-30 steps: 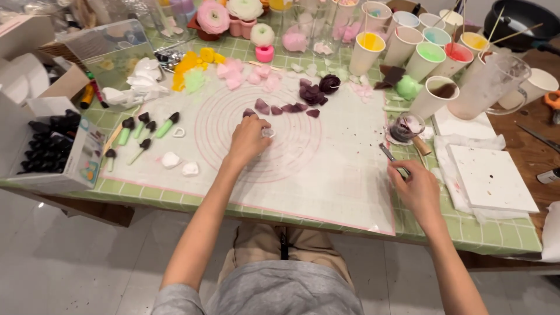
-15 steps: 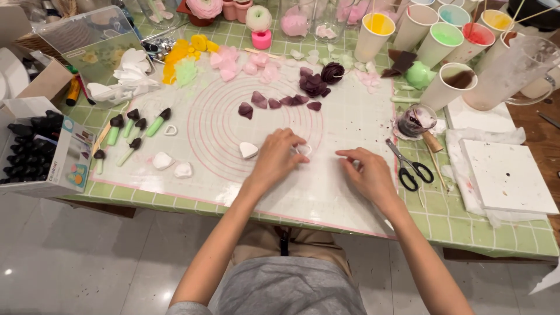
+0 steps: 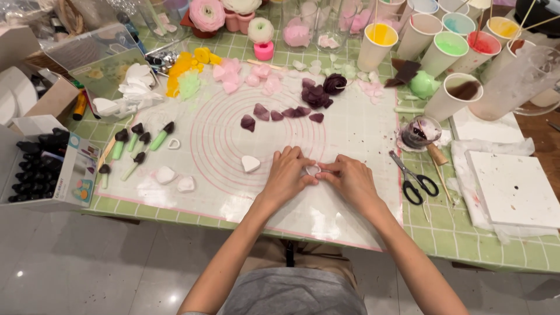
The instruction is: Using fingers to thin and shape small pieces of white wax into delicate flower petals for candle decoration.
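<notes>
On mat [image 3: 350,140] — both hands, left [image 3: 286,175] and right [image 3: 352,179], fingertips pinching small white cutter [image 3: 313,170].

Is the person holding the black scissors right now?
No, the black scissors lie on the mat's edge, apart from the right hand.

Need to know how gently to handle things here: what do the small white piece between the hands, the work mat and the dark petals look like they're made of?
The small white piece, pinched by the left hand and right hand, looks like soft, matte clay or wax; too small to be sure. The work mat seems to be translucent silicone, faintly glossy, with printed pink rings. The dark petals look thin, curled and matte, likely moulded clay or wax.
</notes>
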